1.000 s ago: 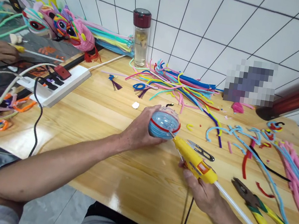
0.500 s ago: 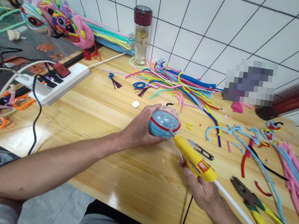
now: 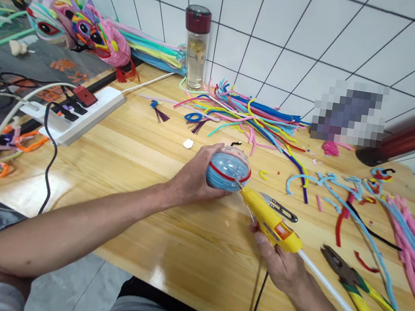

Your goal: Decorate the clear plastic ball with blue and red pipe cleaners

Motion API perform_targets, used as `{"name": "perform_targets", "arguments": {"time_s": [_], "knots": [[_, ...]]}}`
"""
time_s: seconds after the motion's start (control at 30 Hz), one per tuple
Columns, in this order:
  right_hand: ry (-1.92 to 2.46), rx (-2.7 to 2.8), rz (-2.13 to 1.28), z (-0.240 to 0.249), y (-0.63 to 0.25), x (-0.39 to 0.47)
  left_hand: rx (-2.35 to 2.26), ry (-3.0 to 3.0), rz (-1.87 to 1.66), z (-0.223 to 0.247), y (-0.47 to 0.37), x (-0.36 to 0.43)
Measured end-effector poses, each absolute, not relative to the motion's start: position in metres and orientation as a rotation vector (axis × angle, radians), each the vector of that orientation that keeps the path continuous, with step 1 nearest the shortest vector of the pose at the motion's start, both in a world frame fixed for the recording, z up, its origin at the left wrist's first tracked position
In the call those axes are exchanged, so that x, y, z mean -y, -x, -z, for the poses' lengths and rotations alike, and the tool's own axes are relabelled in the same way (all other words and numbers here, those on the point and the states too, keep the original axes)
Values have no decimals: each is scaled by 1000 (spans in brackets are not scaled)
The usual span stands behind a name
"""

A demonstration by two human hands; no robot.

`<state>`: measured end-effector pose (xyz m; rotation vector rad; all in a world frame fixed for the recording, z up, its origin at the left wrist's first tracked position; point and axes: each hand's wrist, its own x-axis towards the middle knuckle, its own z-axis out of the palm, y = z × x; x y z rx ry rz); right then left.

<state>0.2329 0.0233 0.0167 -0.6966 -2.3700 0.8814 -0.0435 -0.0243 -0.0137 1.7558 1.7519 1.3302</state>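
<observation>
A round ball point(image 3: 230, 162), clear on top with light blue strands, a pinkish part behind and a red strip around it, is gripped from the left by my left hand point(image 3: 200, 172). My right hand point(image 3: 278, 257) is closed around a yellow hot glue gun point(image 3: 268, 219). Its metal nozzle meets the ball near the red strip, or sits just short of it. A long white glue stick point(image 3: 342, 300) sticks out of the gun's back end. Just beyond the gun, small thread snips point(image 3: 279, 208) lie on the wooden table point(image 3: 163, 242).
Green-and-yellow pliers point(image 3: 353, 278) lie at the right, by pink and blue pipe cleaners point(image 3: 411, 253). More pipe cleaners point(image 3: 253, 113) spread along the wall near a glass bottle point(image 3: 197, 50). At the left are a white power strip point(image 3: 84, 116) and a colourful figure point(image 3: 93, 34).
Both hands, the ball and the glue gun hold almost the same position. The ball seems very slightly turned, with its red strip a little higher on the left.
</observation>
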Motion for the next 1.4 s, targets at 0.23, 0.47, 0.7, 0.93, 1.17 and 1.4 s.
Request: {"name": "perform_targets", "arguments": {"time_s": [0.23,0.47,0.7,0.93,1.17,1.4], "knots": [[713,2371,-900,-15,-234,-24,-1761,-1745,-1338,13,42,24],[672,2373,-835,-13,-234,-23,-1739,-1749,-1332,11,43,25],[721,2361,-866,-14,-234,-22,-1739,-1756,-1349,13,42,24],[738,2382,-842,-14,-235,-23,-1714,-1764,-1353,11,44,23],[723,2398,-771,-12,-236,-23,-1718,-1760,-1357,11,43,24],[742,2401,-834,-15,-235,-23,-1712,-1742,-1347,10,43,24]]}}
